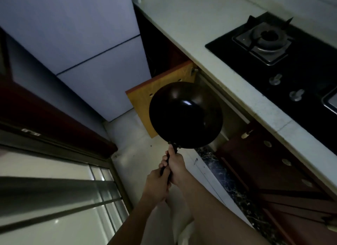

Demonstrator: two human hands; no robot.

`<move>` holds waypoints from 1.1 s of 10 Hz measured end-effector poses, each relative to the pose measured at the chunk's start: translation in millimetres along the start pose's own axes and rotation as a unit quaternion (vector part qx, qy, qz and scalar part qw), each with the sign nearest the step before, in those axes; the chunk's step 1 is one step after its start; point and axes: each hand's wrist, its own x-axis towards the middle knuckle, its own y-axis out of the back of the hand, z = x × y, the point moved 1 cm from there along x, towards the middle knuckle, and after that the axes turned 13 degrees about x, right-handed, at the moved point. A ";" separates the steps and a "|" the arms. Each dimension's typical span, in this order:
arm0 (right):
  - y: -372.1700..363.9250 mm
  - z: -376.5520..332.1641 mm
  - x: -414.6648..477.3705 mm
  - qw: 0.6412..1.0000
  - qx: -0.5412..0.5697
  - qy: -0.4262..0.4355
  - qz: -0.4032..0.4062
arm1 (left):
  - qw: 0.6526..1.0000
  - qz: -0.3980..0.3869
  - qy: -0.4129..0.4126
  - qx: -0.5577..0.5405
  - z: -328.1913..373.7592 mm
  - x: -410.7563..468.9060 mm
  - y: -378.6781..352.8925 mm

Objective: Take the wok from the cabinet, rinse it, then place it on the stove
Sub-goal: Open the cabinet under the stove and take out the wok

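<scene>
A black wok hangs in the air in front of the open cabinet, its bowl facing up toward me. Both hands grip its dark handle: my right hand is nearer the bowl, with the thumb stretched toward the rivets, and my left hand holds the handle's end just behind it. The cabinet's orange door stands swung open behind the wok, and the opening under the counter is dark. The black gas stove with a round burner sits on the counter at the upper right.
A pale counter runs along the right, with two stove knobs near its front edge. A white fridge stands at the left, close to the open door. Dark red drawers sit below the counter. A sliding glass door is at the lower left.
</scene>
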 end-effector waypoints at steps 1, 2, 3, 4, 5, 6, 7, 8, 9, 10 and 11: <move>-12.3 2.0 -25.0 1.000 -0.023 -0.003 -0.009 | 1.000 0.011 -0.001 -0.012 4.0 -27.7 11.3; -27.0 -4.7 -49.3 0.999 -0.035 -0.001 -0.029 | 0.999 0.032 -0.022 -0.019 16.4 -48.8 22.1; -40.6 -16.1 -72.7 0.997 -0.052 0.014 -0.057 | 0.997 0.040 -0.032 -0.063 34.7 -71.8 30.1; -50.3 -30.6 -94.7 0.994 -0.068 0.028 -0.078 | 0.994 0.043 -0.047 -0.086 49.0 -91.1 32.4; -57.7 -51.1 -114.8 0.991 -0.078 0.056 -0.094 | 0.992 0.044 -0.075 -0.097 71.4 -107.6 31.7; -61.1 -72.9 -134.5 0.990 -0.072 0.075 -0.096 | 0.989 0.043 -0.105 -0.095 92.0 -118.7 28.2; -57.4 -96.1 -150.1 0.988 -0.071 0.102 -0.093 | 0.987 0.031 -0.132 -0.088 112.2 -126.9 20.6; -50.1 -117.2 -162.1 0.985 -0.061 0.138 -0.077 | 0.985 0.011 -0.158 -0.071 132.0 -134.1 10.7; -39.9 -139.7 -172.9 0.983 -0.045 0.171 -0.041 | 0.982 -0.020 -0.183 -0.048 152.9 -138.7 0.1; -25.0 -163.2 -182.5 0.977 -0.033 0.208 -0.013 | 0.977 -0.051 -0.208 -0.022 172.1 -141.8 -14.3; -5.1 -184.3 -194.6 0.972 -0.003 0.235 0.022 | 0.968 -0.099 -0.230 0.007 189.1 -145.6 -31.1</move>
